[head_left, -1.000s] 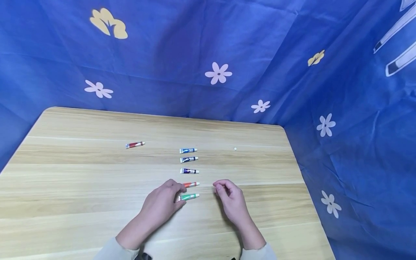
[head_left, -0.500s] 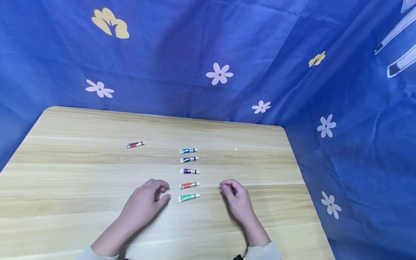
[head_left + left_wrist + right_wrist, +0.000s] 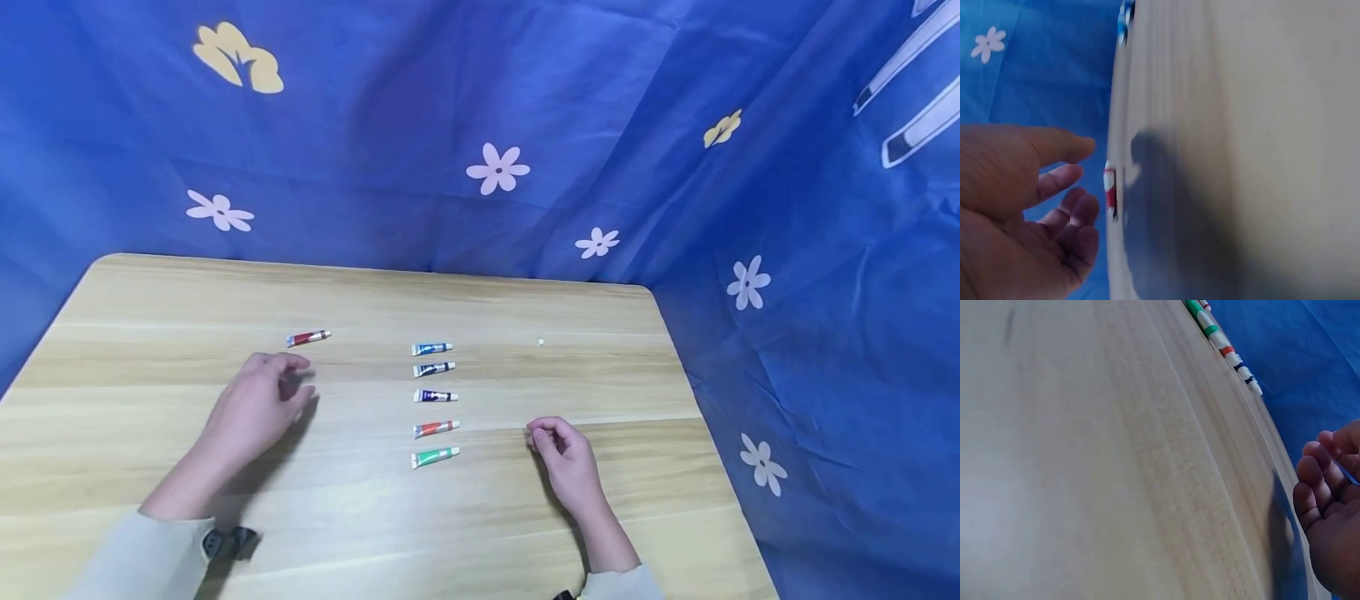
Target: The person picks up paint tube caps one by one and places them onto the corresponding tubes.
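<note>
My left hand [image 3: 257, 402] hovers over the left of the table with loosely bent fingers and nothing in them. Just beyond its fingertips lies a dark red paint tube [image 3: 308, 337], apart from the hand; the left wrist view shows the same red tube [image 3: 1110, 190] past the fingers. My right hand [image 3: 568, 467], fingers loosely curled and holding nothing, is right of a column of small tubes. From far to near these are a blue tube [image 3: 432, 349], a dark blue tube [image 3: 433, 369], a purple tube [image 3: 435, 397], an orange-red tube [image 3: 436, 428] and a green tube [image 3: 435, 457].
A tiny white round piece [image 3: 541, 342] lies on the wooden table [image 3: 360, 533] at the far right. Behind and to the right of the table hangs a blue cloth [image 3: 360, 167] with printed flowers.
My left hand has left the orange-red and green tubes and moved left and away from me, towards the dark red tube. My right hand has drifted slightly right.
</note>
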